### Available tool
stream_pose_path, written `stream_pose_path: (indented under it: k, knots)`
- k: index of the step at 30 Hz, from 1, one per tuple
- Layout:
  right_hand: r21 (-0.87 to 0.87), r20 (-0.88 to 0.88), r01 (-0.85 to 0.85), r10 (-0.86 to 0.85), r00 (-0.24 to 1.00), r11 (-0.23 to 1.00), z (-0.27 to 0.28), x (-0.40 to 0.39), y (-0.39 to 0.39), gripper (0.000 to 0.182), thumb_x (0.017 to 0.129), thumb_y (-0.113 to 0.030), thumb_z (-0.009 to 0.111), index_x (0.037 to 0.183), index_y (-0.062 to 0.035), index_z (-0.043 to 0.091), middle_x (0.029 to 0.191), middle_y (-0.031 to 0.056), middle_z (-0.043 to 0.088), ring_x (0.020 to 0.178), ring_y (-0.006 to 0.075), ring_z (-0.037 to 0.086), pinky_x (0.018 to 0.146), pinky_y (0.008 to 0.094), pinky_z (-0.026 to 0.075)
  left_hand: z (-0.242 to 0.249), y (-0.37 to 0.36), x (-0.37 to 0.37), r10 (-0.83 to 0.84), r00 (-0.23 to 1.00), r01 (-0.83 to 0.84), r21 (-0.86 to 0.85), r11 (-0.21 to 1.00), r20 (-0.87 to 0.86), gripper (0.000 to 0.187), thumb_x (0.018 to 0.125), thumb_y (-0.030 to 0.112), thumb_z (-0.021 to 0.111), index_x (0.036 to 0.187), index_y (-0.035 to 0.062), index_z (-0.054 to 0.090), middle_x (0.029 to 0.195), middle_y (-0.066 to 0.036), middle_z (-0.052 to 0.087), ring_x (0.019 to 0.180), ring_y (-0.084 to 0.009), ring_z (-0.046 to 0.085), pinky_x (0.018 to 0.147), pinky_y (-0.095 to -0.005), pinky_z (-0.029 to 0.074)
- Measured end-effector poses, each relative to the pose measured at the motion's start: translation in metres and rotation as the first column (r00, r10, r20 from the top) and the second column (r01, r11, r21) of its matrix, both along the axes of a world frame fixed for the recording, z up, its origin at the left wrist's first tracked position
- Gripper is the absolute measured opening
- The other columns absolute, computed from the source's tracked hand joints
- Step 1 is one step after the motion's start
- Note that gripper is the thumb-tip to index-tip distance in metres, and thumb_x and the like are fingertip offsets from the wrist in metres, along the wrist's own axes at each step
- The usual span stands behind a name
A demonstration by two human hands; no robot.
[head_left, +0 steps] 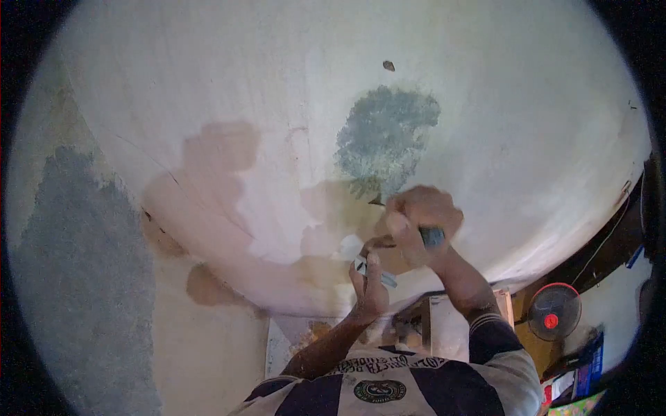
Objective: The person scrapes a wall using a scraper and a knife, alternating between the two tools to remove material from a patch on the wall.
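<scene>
patchy ceiling (485, 139) overhead; right hand (420, 225) fingers clenched on scraper (431, 237) mid-patching, left hand (371, 288) pinching filler blade (368, 267). next: prob. steady, even strokes.

The broad curved plaster surface (485, 139) overhead is off-white, blotched with pale pink patches (222, 149), tan-brown stains (208, 286) and a mottled grey-green bare spot (385, 139). A wide speckled grey area (83, 277) darkens the wall at the left. The right hand (420, 225) grips a tool with a blue handle (433, 237); the left hand (370, 288) holds a white and grey scraper (364, 263). The person's shirt (416, 388) is black-and-white striped with a round badge. A small fan (553, 312) shows red on black
</scene>
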State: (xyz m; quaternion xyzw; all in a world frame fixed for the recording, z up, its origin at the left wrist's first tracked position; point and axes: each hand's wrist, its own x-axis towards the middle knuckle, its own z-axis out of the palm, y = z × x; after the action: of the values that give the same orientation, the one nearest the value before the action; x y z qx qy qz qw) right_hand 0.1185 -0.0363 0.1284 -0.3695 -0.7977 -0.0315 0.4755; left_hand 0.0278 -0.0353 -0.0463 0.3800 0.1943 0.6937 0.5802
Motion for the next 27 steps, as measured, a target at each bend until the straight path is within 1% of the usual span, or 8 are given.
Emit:
stream_pose_path:
  k: [5,8,10,13,17,22,24,27]
  knots:
    - [-0.156,0.277,0.277,-0.227,0.933,0.948,0.009,-0.001,-0.017,0.009,0.072,-0.01,0.068,0.079,-0.0082,0.073,0.075,0.0104,0.071,0.077,0.0271,0.07,0.065,0.0401,0.056,0.027,0.003,-0.002,0.135,0.987,-0.118,0.17,0.978,-0.091,0.046,0.104,0.031,0.039,0.121,-0.0076,0.055,0.116,-0.015,0.062,0.111,-0.023,0.055,0.098,-0.0363,0.041]
    - [0.076,-0.1,-0.173,0.181,0.979,0.982,-0.012,0.004,0.019,0.009,0.074,-0.013,0.069,0.081,-0.0099,0.074,0.079,0.0112,0.071,0.075,0.0292,0.071,0.069,0.0394,0.057,-0.011,0.004,0.005,0.145,0.989,-0.145,0.011,0.989,-0.01,0.045,0.104,0.03,0.04,0.123,-0.0084,0.054,0.116,-0.016,0.062,0.112,-0.0239,0.055,0.098,-0.0367,0.042]
    - [-0.048,-0.18,-0.333,0.32,0.93,0.942,-0.006,0.005,0.001,0.008,0.077,-0.015,0.072,0.077,-0.0071,0.071,0.072,0.0093,0.068,0.069,0.0274,0.068,0.071,0.0378,0.056,-0.024,0.009,0.004,0.125,0.992,-0.125,0.003,0.992,0.028,0.044,0.103,0.03,0.04,0.12,-0.0082,0.055,0.114,-0.017,0.062,0.111,-0.0241,0.056,0.097,-0.037,0.042]
    - [0.012,0.192,-0.01,0.008,0.981,1.0,0.008,-0.001,-0.001,0.017,0.07,-0.021,0.071,0.069,-0.0073,0.061,0.068,0.0079,0.063,0.063,0.0267,0.064,0.061,0.0369,0.053,-0.011,0.015,0.001,0.059,0.997,-0.062,0.062,0.996,0.044,0.041,0.103,0.028,0.041,0.116,-0.0078,0.056,0.111,-0.018,0.062,0.108,-0.0245,0.057,0.096,-0.0375,0.043]
    - [0.231,0.085,-0.45,0.443,0.892,0.863,0.0,0.006,0.023,0.013,0.068,-0.016,0.071,0.07,-0.007,0.062,0.069,0.0078,0.062,0.061,0.025,0.063,0.06,0.0369,0.052,-0.028,0.013,0.007,-0.011,0.99,0.018,-0.049,0.999,0.143,0.039,0.102,0.027,0.042,0.111,-0.0073,0.058,0.108,-0.02,0.062,0.105,-0.025,0.058,0.094,-0.0382,0.044]
    - [0.029,0.01,-0.12,0.12,0.993,0.992,0.0,-0.001,-0.005,0.028,0.078,-0.006,0.07,0.058,-0.0048,0.05,0.06,0.0074,0.057,0.051,0.024,0.059,0.053,0.0314,0.051,0.005,0.009,-0.002,0.09,0.996,-0.088,0.126,0.988,-0.012,0.034,0.102,0.025,0.041,0.101,-0.0047,0.058,0.105,-0.018,0.062,0.099,-0.0233,0.058,0.092,-0.037,0.044]
    - [0.246,-0.049,-0.421,0.446,0.894,0.873,0.0,-0.001,0.031,0.026,0.077,-0.004,0.071,0.057,-0.0043,0.054,0.059,0.0067,0.059,0.048,0.0212,0.059,0.051,0.0305,0.052,-0.003,0.001,-0.001,0.01,1.0,-0.008,-0.087,0.996,0.021,0.034,0.101,0.025,0.041,0.1,-0.0047,0.058,0.105,-0.017,0.062,0.1,-0.0229,0.058,0.092,-0.0364,0.043]
    - [0.227,-0.049,-0.523,0.546,0.836,0.821,0.0,0.014,0.014,0.017,0.067,-0.005,0.072,0.06,-0.0069,0.056,0.058,0.0067,0.055,0.05,0.0228,0.059,0.051,0.0333,0.049,0.001,0.003,0.016,0.121,0.99,-0.123,0.019,0.992,0.079,0.033,0.101,0.025,0.041,0.1,-0.0039,0.058,0.105,-0.017,0.062,0.099,-0.0225,0.057,0.091,-0.0347,0.043]
